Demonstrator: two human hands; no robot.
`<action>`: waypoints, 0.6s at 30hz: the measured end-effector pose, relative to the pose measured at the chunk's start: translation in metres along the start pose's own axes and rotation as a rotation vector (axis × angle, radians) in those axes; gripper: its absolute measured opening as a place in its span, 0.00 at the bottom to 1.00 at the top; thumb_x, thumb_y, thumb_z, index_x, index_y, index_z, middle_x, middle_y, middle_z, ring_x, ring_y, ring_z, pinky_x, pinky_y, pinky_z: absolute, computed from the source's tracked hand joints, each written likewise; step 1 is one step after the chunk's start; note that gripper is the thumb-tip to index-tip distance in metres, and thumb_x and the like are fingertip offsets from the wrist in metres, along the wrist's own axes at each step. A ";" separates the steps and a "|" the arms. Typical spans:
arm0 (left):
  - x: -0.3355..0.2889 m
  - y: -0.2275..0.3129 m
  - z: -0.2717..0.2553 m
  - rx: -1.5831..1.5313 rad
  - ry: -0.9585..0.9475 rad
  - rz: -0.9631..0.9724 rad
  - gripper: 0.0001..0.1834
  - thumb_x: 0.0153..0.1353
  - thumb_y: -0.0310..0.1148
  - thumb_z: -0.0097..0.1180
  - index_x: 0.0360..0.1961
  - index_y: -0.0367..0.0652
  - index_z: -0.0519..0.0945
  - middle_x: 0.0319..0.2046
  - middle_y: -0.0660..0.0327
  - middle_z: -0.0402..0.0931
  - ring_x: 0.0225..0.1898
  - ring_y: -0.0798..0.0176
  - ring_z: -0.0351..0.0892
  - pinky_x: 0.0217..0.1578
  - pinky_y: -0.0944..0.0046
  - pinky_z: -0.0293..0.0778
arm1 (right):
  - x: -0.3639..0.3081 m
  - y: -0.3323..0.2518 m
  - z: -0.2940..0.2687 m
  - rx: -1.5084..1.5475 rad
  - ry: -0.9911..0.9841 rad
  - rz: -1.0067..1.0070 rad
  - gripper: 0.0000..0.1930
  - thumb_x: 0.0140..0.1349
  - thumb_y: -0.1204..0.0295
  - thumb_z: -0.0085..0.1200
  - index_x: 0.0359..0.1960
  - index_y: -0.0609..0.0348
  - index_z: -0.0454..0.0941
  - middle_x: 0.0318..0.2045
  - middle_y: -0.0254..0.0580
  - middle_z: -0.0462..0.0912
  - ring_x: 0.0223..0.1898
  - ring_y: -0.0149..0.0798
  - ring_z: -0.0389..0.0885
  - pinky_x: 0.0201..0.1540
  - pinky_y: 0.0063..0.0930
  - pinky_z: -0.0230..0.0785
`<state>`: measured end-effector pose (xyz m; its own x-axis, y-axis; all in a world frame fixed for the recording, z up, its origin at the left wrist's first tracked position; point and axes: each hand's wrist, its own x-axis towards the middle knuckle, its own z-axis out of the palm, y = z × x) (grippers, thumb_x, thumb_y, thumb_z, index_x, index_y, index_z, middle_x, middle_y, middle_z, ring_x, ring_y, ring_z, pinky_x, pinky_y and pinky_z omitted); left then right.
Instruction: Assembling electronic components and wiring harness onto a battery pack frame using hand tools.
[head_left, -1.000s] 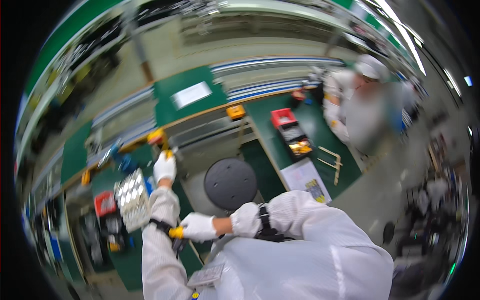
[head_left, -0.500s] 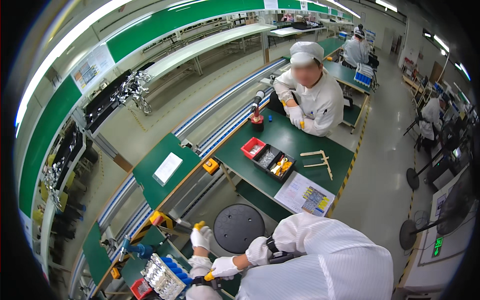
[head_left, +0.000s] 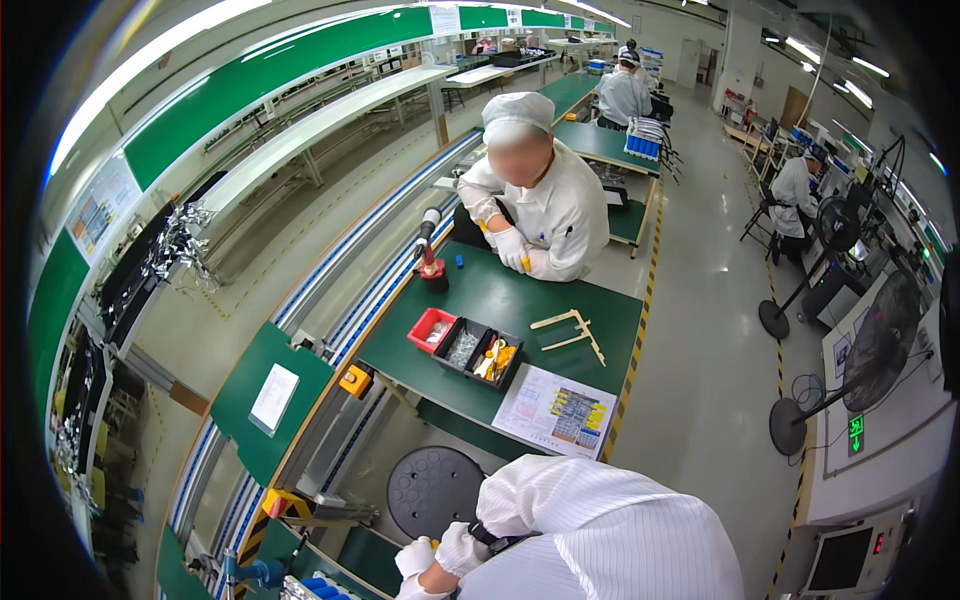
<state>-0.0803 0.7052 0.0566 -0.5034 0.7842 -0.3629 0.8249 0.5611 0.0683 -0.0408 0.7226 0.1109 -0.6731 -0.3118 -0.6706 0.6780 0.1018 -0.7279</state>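
Both hands wear white gloves with yellow fingertips and meet low in the picture, close to my body. My left hand [head_left: 462,548] reaches across and closes round the dark wrist strap [head_left: 492,541] on my right arm. Beside it my right hand [head_left: 415,558] has curled fingers, with nothing visible in them. The two gloves overlap, so part of my right hand is hidden. Just beyond them stands a round black stool [head_left: 436,492] with round marks on its seat. At the lower edge a few blue cylinders [head_left: 320,586] are partly cut off.
Across the green table [head_left: 400,345] a co-worker [head_left: 545,215] leans with folded arms. On it are a red bin [head_left: 430,330], black bins [head_left: 463,346] of small parts, light wooden strips [head_left: 575,335] and a printed sheet [head_left: 555,410]. A conveyor line [head_left: 330,270] runs along the left; a fan [head_left: 880,340] stands right.
The view has turned right, so the scene sits further left. My right hand has left my left wrist strap; my raised left hand has come down across to the right wrist.
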 end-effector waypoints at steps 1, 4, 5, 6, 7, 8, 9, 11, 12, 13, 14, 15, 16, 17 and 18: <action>0.000 0.003 -0.004 0.006 -0.021 0.037 0.14 0.61 0.40 0.59 0.40 0.42 0.83 0.31 0.49 0.85 0.34 0.47 0.86 0.35 0.49 0.80 | -0.004 0.004 -0.004 0.005 -0.031 0.012 0.31 0.64 0.34 0.42 0.30 0.49 0.79 0.20 0.36 0.75 0.20 0.38 0.79 0.24 0.34 0.72; 0.013 -0.021 0.018 0.007 -0.041 0.064 0.13 0.60 0.40 0.59 0.39 0.43 0.83 0.30 0.51 0.85 0.32 0.50 0.86 0.34 0.50 0.80 | -0.031 -0.025 -0.031 0.068 -0.272 0.282 0.31 0.67 0.39 0.42 0.31 0.55 0.81 0.20 0.38 0.80 0.19 0.38 0.81 0.23 0.34 0.73; 0.033 -0.061 0.055 -0.256 0.071 -0.013 0.14 0.62 0.43 0.58 0.39 0.44 0.83 0.28 0.55 0.84 0.29 0.53 0.84 0.31 0.51 0.79 | -0.027 -0.029 -0.022 0.029 -0.279 0.219 0.30 0.68 0.40 0.43 0.31 0.56 0.81 0.20 0.38 0.81 0.19 0.38 0.81 0.23 0.33 0.73; 0.050 -0.097 0.073 -0.518 0.184 -0.086 0.15 0.63 0.45 0.57 0.39 0.44 0.83 0.26 0.60 0.83 0.26 0.57 0.83 0.29 0.52 0.79 | -0.020 -0.026 -0.014 -0.007 -0.263 0.123 0.30 0.68 0.41 0.43 0.31 0.57 0.81 0.20 0.39 0.81 0.19 0.38 0.81 0.22 0.33 0.74; 0.063 -0.121 0.065 -1.239 0.144 -0.262 0.17 0.65 0.48 0.54 0.39 0.46 0.82 0.25 0.63 0.81 0.25 0.60 0.81 0.28 0.54 0.78 | -0.015 -0.017 -0.011 -0.025 -0.230 0.019 0.29 0.69 0.42 0.44 0.32 0.59 0.81 0.21 0.39 0.82 0.19 0.38 0.82 0.22 0.33 0.74; 0.073 -0.144 0.060 -1.958 0.086 -0.453 0.18 0.67 0.51 0.52 0.39 0.48 0.82 0.24 0.67 0.79 0.24 0.62 0.79 0.27 0.56 0.77 | -0.010 -0.009 -0.010 -0.047 -0.201 -0.090 0.29 0.69 0.44 0.44 0.32 0.60 0.81 0.21 0.40 0.83 0.19 0.38 0.82 0.22 0.33 0.74; 0.079 -0.153 0.043 -2.296 0.091 -0.418 0.18 0.68 0.52 0.49 0.39 0.50 0.81 0.23 0.68 0.78 0.24 0.64 0.78 0.26 0.58 0.77 | -0.001 0.003 -0.014 -0.056 -0.167 -0.184 0.29 0.69 0.45 0.45 0.32 0.61 0.81 0.21 0.41 0.83 0.19 0.38 0.83 0.22 0.32 0.75; 0.073 -0.149 -0.025 -2.675 0.186 -0.312 0.18 0.71 0.52 0.46 0.40 0.52 0.81 0.23 0.70 0.76 0.23 0.66 0.76 0.25 0.62 0.75 | 0.011 0.016 -0.017 -0.105 -0.126 -0.392 0.28 0.70 0.47 0.46 0.32 0.63 0.81 0.21 0.42 0.84 0.18 0.38 0.83 0.22 0.32 0.75; 0.070 -0.142 -0.052 -2.708 0.265 -0.239 0.17 0.72 0.51 0.45 0.41 0.53 0.80 0.24 0.70 0.75 0.23 0.66 0.75 0.25 0.63 0.74 | 0.017 0.019 -0.017 -0.124 -0.113 -0.479 0.27 0.71 0.49 0.46 0.33 0.65 0.82 0.22 0.42 0.85 0.18 0.38 0.84 0.22 0.31 0.76; 0.060 -0.133 -0.073 -2.571 0.353 -0.267 0.17 0.73 0.50 0.44 0.43 0.53 0.80 0.25 0.71 0.75 0.23 0.66 0.73 0.24 0.64 0.72 | 0.024 0.017 -0.010 -0.156 -0.114 -0.562 0.27 0.71 0.50 0.47 0.33 0.66 0.82 0.22 0.43 0.85 0.18 0.39 0.84 0.21 0.31 0.76; 0.057 -0.124 -0.087 -2.431 0.421 -0.296 0.17 0.73 0.50 0.44 0.45 0.53 0.80 0.25 0.71 0.75 0.22 0.67 0.72 0.24 0.64 0.71 | 0.031 0.014 -0.008 -0.179 -0.117 -0.609 0.27 0.72 0.51 0.47 0.33 0.67 0.82 0.22 0.44 0.86 0.18 0.39 0.84 0.21 0.31 0.76; 0.057 -0.126 -0.090 -2.421 0.427 -0.253 0.17 0.74 0.50 0.43 0.47 0.53 0.79 0.27 0.71 0.74 0.22 0.67 0.69 0.24 0.65 0.69 | 0.039 0.011 -0.005 -0.219 -0.106 -0.629 0.26 0.72 0.52 0.48 0.32 0.68 0.82 0.22 0.44 0.86 0.19 0.39 0.85 0.23 0.31 0.77; 0.053 -0.107 -0.110 -2.312 0.573 -0.437 0.18 0.75 0.50 0.41 0.49 0.53 0.79 0.26 0.71 0.73 0.21 0.68 0.67 0.25 0.67 0.67 | 0.044 0.009 -0.002 -0.255 -0.096 -0.643 0.26 0.72 0.53 0.50 0.31 0.69 0.82 0.22 0.44 0.86 0.20 0.39 0.85 0.24 0.31 0.78; 0.045 -0.116 -0.108 -2.263 0.602 -0.396 0.18 0.76 0.49 0.42 0.49 0.51 0.80 0.25 0.71 0.73 0.22 0.69 0.66 0.26 0.69 0.66 | 0.028 0.003 0.003 -0.263 -0.133 -0.638 0.26 0.72 0.53 0.50 0.31 0.69 0.82 0.22 0.44 0.86 0.20 0.39 0.85 0.24 0.31 0.78; 0.036 -0.127 -0.102 -2.215 0.631 -0.364 0.18 0.76 0.48 0.42 0.48 0.50 0.81 0.25 0.71 0.72 0.23 0.71 0.66 0.26 0.70 0.65 | -0.015 -0.018 0.001 -0.273 -0.199 -0.572 0.27 0.71 0.52 0.50 0.32 0.70 0.82 0.23 0.45 0.87 0.21 0.39 0.86 0.25 0.31 0.79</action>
<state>-0.2296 0.6889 0.1302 -0.8578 0.3336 -0.3909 -0.5003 -0.3679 0.7838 -0.0422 0.7241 0.1340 -0.8196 -0.5536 -0.1479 0.1133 0.0964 -0.9889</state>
